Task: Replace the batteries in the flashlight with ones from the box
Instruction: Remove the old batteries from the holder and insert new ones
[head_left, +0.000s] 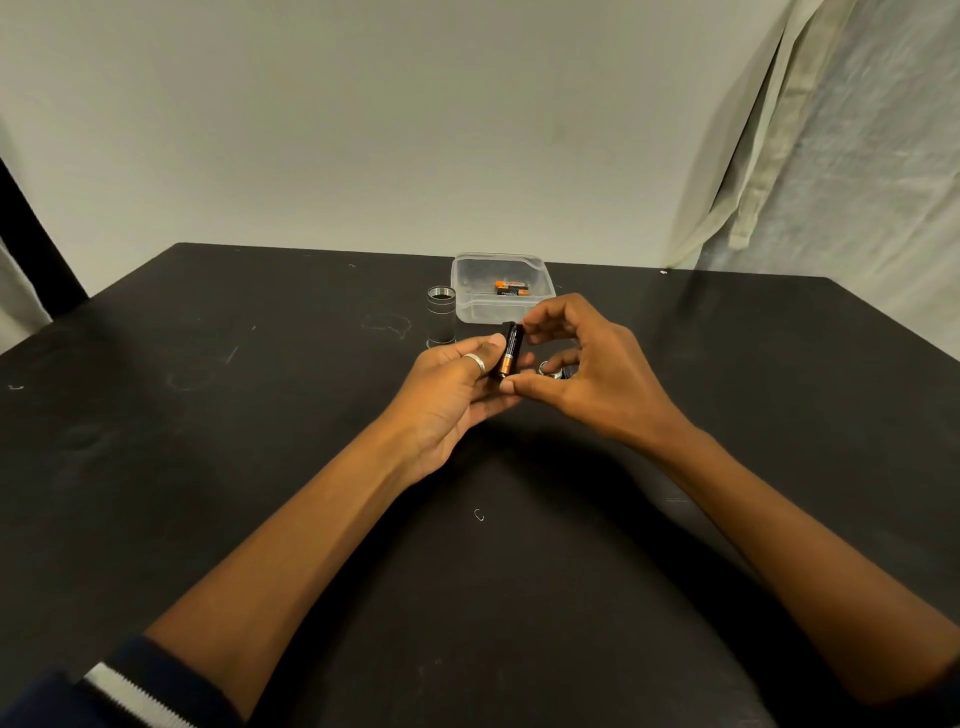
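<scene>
Both the left hand (457, 384) and right hand (587, 374) pinch the battery (510, 349), light, rigid, likely slick, best gripped mid-barrel, with the box (470, 291) at twelve o'clock.

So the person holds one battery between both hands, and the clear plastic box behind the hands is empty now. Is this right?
Not quite. The head view shows the clear plastic box is not empty: batteries lie inside it. The rest holds: the left hand and right hand hold one battery between them, in front of the box.
</scene>
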